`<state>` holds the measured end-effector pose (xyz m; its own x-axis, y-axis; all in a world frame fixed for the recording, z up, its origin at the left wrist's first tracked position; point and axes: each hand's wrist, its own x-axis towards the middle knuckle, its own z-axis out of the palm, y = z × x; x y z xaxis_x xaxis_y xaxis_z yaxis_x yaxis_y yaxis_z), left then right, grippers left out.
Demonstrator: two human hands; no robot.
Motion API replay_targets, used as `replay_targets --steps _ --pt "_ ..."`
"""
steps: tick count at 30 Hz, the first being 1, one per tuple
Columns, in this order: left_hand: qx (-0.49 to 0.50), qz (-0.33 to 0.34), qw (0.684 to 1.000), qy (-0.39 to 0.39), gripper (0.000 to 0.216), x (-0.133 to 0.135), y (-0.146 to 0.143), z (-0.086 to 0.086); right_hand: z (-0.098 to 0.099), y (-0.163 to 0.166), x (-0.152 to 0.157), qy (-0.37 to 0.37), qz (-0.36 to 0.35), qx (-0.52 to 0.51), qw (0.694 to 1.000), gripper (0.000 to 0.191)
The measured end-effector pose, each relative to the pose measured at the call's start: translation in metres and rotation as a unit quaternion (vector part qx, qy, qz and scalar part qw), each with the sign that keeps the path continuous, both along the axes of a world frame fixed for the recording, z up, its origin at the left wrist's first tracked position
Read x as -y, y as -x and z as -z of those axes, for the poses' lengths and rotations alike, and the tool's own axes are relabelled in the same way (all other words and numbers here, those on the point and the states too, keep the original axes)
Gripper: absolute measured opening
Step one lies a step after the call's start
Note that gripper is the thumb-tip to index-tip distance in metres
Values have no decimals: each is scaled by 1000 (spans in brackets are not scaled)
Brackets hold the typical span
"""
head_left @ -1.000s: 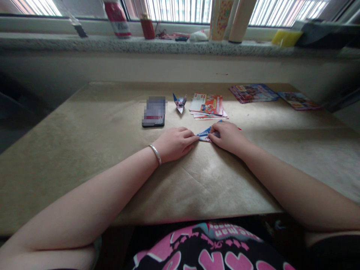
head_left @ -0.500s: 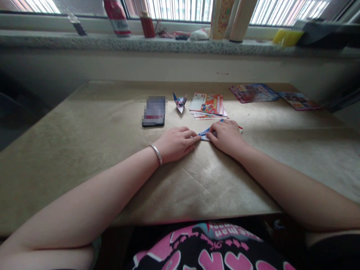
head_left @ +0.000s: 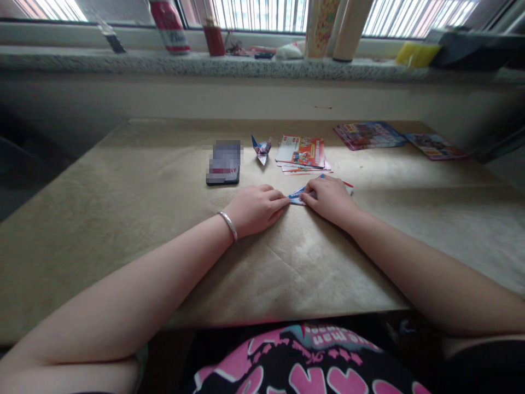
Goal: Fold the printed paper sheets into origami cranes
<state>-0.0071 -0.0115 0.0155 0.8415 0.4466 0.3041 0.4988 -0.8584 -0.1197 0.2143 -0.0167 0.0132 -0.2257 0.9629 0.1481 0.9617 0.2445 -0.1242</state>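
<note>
A small folded paper (head_left: 296, 197), blue and white with a narrow pointed left end, lies on the table in front of me. My left hand (head_left: 258, 210), with a silver bangle at its wrist, holds the pointed tip under its closed fingertips. Curled over the paper's wider part, my right hand (head_left: 330, 198) grips it and hides most of it. A white and red corner shows past the right knuckles. Behind my hands stands a folded paper crane (head_left: 261, 150).
Left of the crane lies a phone (head_left: 223, 163); right of it, a stack of printed cards (head_left: 302, 151). Colourful booklets (head_left: 371, 135) lie at the back right of the table (head_left: 123, 208). A can (head_left: 170, 27) and bottles stand on the windowsill (head_left: 246, 67).
My right fingers have shifted very slightly on the paper, and a little more of its blue left part shows. Otherwise both hands stay in place.
</note>
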Motion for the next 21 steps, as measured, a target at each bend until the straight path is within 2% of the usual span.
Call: replay_targets --steps 8,21 --pt "-13 -24 1000 -7 29 5 -4 -3 0 0 -1 -1 0 0 1000 27" --pt "-9 -18 1000 1 29 2 -2 0 0 0 -1 -1 0 8 1000 27"
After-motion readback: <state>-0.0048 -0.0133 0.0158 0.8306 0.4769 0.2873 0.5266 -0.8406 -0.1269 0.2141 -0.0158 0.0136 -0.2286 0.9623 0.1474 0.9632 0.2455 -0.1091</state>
